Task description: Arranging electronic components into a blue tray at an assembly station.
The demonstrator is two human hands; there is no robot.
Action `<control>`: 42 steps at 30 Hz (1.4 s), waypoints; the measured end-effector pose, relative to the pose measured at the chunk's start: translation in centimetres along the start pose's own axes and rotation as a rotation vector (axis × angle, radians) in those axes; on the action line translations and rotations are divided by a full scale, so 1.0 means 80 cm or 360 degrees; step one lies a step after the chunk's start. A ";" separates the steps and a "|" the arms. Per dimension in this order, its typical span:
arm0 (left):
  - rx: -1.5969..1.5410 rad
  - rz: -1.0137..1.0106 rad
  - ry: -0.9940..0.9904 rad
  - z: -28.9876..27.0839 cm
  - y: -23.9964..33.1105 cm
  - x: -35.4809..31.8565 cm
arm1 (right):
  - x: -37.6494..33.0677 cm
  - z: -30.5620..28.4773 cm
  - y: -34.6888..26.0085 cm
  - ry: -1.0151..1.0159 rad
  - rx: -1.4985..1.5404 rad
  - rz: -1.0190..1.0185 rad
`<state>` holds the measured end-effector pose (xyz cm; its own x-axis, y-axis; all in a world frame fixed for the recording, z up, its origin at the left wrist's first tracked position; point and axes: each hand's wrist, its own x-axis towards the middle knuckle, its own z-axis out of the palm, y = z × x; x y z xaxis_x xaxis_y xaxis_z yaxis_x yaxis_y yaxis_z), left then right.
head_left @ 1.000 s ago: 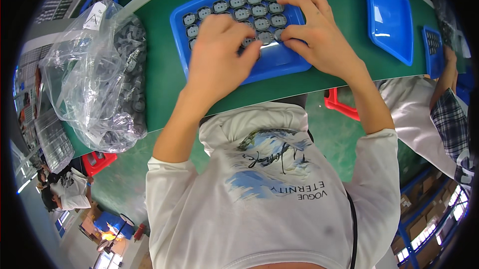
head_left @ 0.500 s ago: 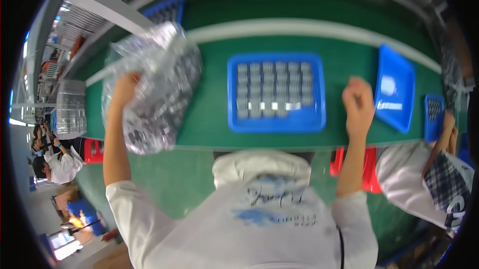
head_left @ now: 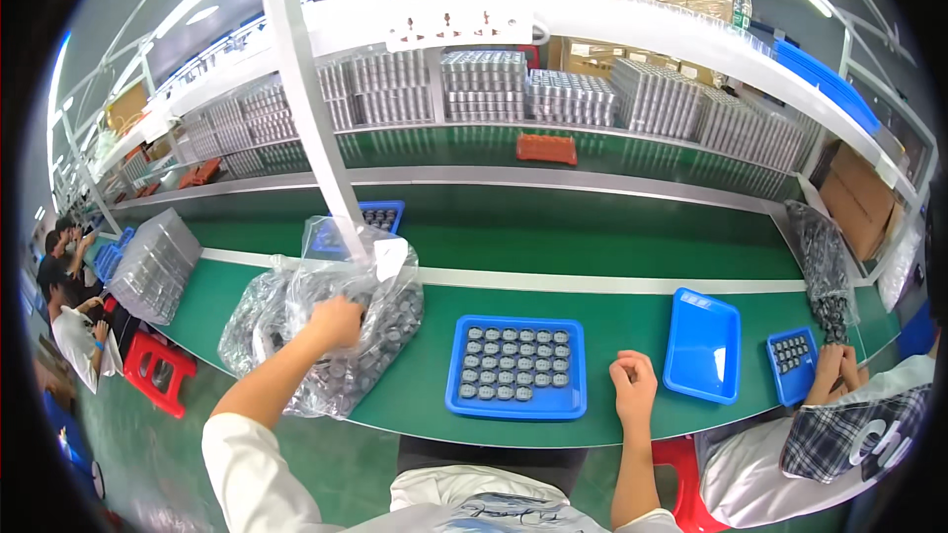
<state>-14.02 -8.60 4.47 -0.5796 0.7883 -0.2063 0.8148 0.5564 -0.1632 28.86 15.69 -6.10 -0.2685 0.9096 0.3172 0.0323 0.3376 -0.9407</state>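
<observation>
My left hand (head_left: 339, 324) is at a large clear plastic bag (head_left: 314, 375) full of small grey round parts. Its fingers curl down among the parts, and their tips are hidden. A blue tray (head_left: 456, 403) in front of me holds rows of the same grey round parts (head_left: 525, 363), with a gap at the front right corner. To the right of this tray, my right hand (head_left: 633, 380) hovers over or rests on the green table, fingers curled in, nothing visible in them. Beside that hand lies a second blue tray (head_left: 703, 345) with nothing in it.
A co-worker's hands (head_left: 839, 367) are by a small blue tray (head_left: 780, 387) of parts at far right. Another blue tray (head_left: 390, 212) lies behind my bag. A white post (head_left: 311, 98) rises near it. Stacked clear packs (head_left: 158, 266) stand at left; a shelf (head_left: 612, 24) spans the back.
The view has tilted up, bringing the shelves into sight. My left hand has shifted from the bag's left side toward its middle. My right hand remains between the two blue trays, fingers curled.
</observation>
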 end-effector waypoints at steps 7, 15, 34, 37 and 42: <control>-0.0083 -0.0017 0.0164 0.027 -0.037 0.061 | 0.012 0.001 -0.003 0.0088 0.0071 -0.0029; -0.0384 0.0103 0.0729 0.002 -0.053 -0.002 | 0.010 0.006 0.020 0.0202 0.0190 -0.0119; -0.2117 0.0996 -0.0111 -0.044 0.175 -0.087 | -0.033 0.065 -0.141 -0.1084 0.0066 -0.0746; -0.2229 0.0376 0.0881 -0.074 0.079 -0.065 | -0.016 0.013 -0.117 -0.0592 -0.0264 -0.0586; -0.0471 0.0193 0.0451 0.043 -0.046 0.002 | -0.010 -0.038 -0.053 -0.0585 -0.0781 -0.0361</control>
<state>-17.17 -11.44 1.72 -0.4862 0.8708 0.0728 0.8696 0.4740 0.1382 31.90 14.31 -2.00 -0.6292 0.6901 0.3576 0.3488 0.6619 -0.6635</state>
